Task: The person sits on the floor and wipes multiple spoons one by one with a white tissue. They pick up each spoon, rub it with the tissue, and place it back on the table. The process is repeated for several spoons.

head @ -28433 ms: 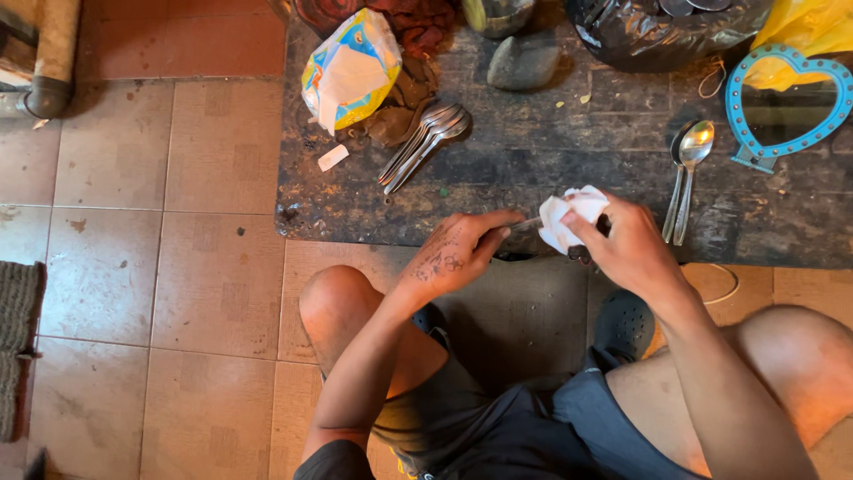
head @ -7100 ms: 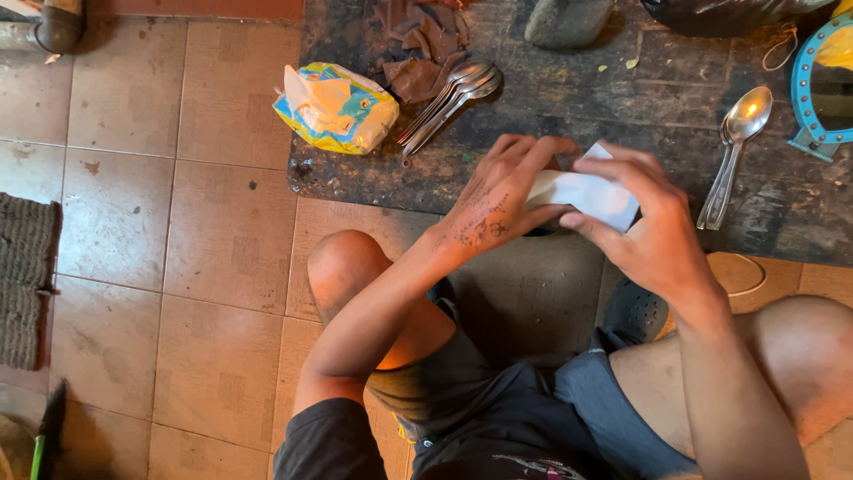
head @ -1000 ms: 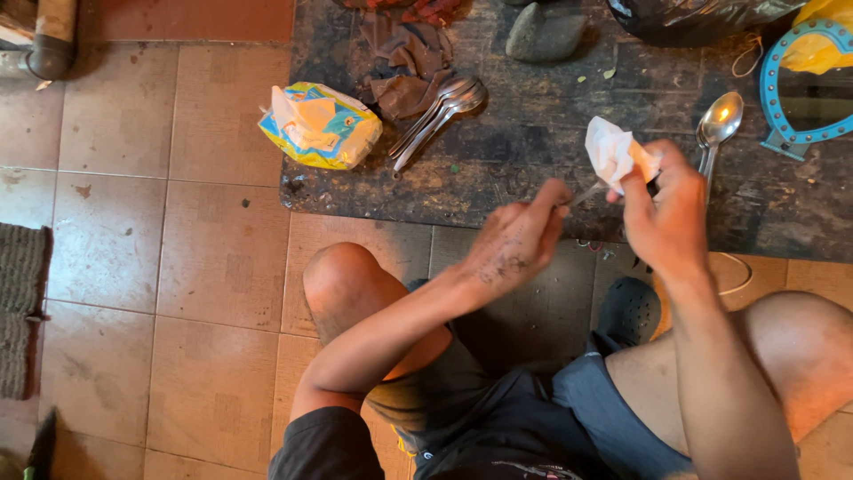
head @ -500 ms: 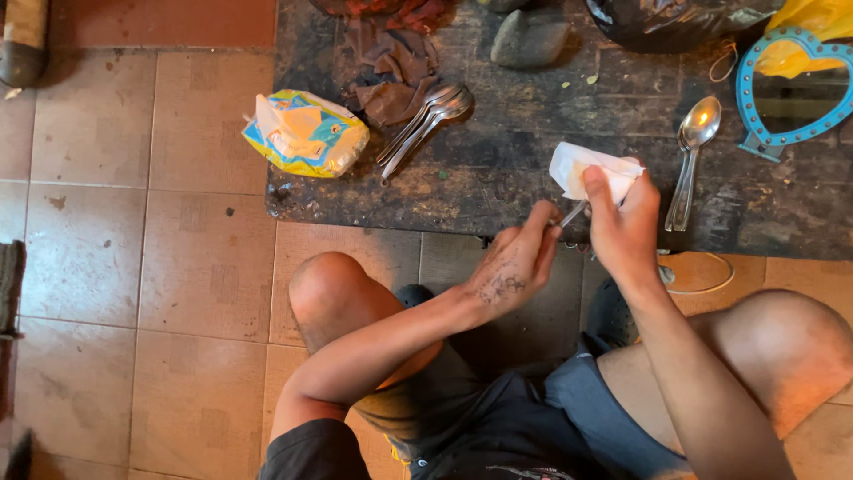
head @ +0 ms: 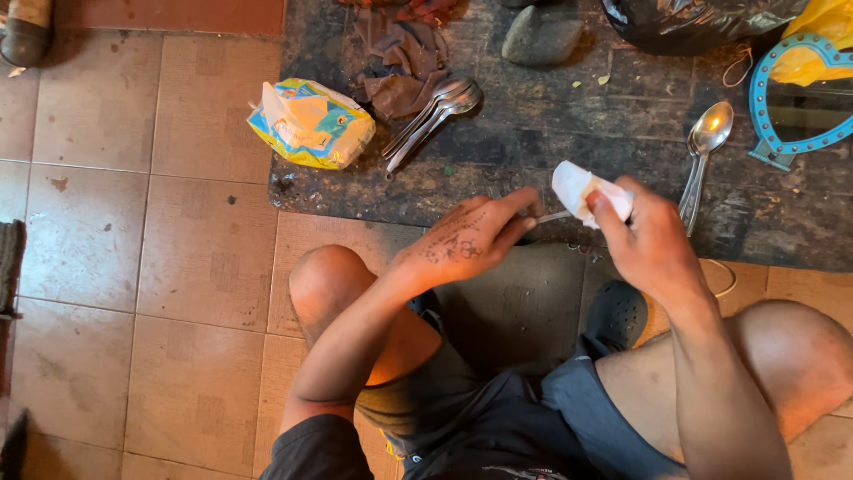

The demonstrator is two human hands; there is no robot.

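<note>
My left hand (head: 462,240) pinches the thin metal handle of a spoon (head: 553,216); its bowl is hidden inside the crumpled white tissue (head: 579,188) that my right hand (head: 647,240) grips, over the near edge of the dark worn board (head: 569,133). Far left lies a bundle of steel spoons (head: 434,108), right a single shiny spoon (head: 704,151).
</note>
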